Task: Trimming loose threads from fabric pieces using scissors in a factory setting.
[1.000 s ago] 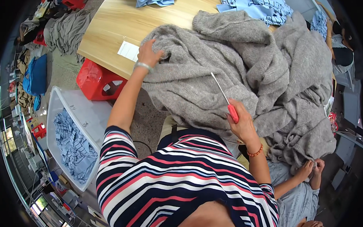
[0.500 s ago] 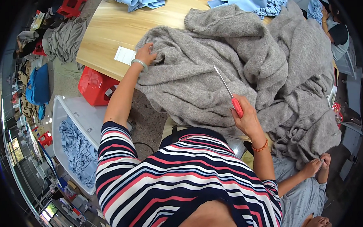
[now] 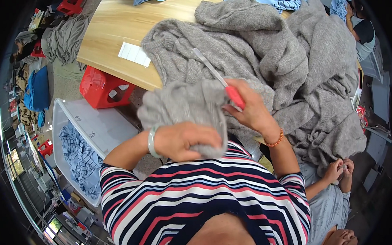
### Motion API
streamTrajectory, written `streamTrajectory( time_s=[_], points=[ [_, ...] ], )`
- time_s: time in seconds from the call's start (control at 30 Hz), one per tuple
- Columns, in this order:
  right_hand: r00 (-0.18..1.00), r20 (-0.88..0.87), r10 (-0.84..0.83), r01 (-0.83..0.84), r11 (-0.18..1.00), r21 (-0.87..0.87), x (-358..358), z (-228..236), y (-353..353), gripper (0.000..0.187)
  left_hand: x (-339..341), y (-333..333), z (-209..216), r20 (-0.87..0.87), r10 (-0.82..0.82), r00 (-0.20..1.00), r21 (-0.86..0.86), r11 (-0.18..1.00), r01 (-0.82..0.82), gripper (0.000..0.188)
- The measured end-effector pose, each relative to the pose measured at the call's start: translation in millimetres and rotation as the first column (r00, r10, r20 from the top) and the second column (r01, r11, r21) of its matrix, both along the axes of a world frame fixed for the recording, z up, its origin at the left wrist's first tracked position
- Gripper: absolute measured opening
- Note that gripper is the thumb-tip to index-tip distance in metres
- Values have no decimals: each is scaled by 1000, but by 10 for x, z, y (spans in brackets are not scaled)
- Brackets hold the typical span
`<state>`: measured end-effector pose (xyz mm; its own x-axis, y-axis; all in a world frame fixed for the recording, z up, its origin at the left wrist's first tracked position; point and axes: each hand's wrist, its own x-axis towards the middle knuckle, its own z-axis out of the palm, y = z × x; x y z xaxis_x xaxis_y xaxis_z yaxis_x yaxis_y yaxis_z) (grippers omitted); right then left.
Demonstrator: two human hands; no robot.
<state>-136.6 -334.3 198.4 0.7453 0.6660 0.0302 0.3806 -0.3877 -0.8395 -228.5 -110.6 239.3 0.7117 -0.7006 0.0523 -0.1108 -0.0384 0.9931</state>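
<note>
A grey knit garment [image 3: 176,102] is pulled off the table edge in front of my chest, its near part blurred by motion. My left hand [image 3: 179,141], with a pale bangle at the wrist, is closed over the near edge of that knit. My right hand [image 3: 250,108], with an orange bead bracelet, grips a red-handled tool [image 3: 235,98] with a long narrow metal blade. The blade points to the far left over the knit. The right fingers also lie against the fabric; whether they pinch it is hidden.
More grey knit [image 3: 284,63] covers the right of the wooden table [image 3: 115,26]. A white label sheet [image 3: 134,54] lies near its left edge. Left of me are a red stool [image 3: 100,88] and a bin [image 3: 58,144] of blue pieces. A co-worker's hands [image 3: 340,171] hold knit at right.
My left hand has come from the table toward my chest, drawing the near knit with it. My right hand, holding the tool, has shifted up and left.
</note>
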Motion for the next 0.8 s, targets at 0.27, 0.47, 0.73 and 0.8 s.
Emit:
streamTrajectory(
  time_s=[0.27,0.47,0.73,0.8],
  points=[
    [902,-199,383,-398,917,-38,-54,-403,181,66,47,248,469,144,32,989,-109,994,-17,19],
    [879,-227,420,-422,906,40,1,-142,311,62,149,147,738,272,-93,958,-98,988,123,14],
    [865,-39,-500,494,838,233,313,439,-632,40,622,802,631,889,383,253,3,547,-837,29],
    [892,133,-433,441,897,-39,233,609,-734,36,740,977,225,909,348,228,40,472,-881,29]
  ],
)
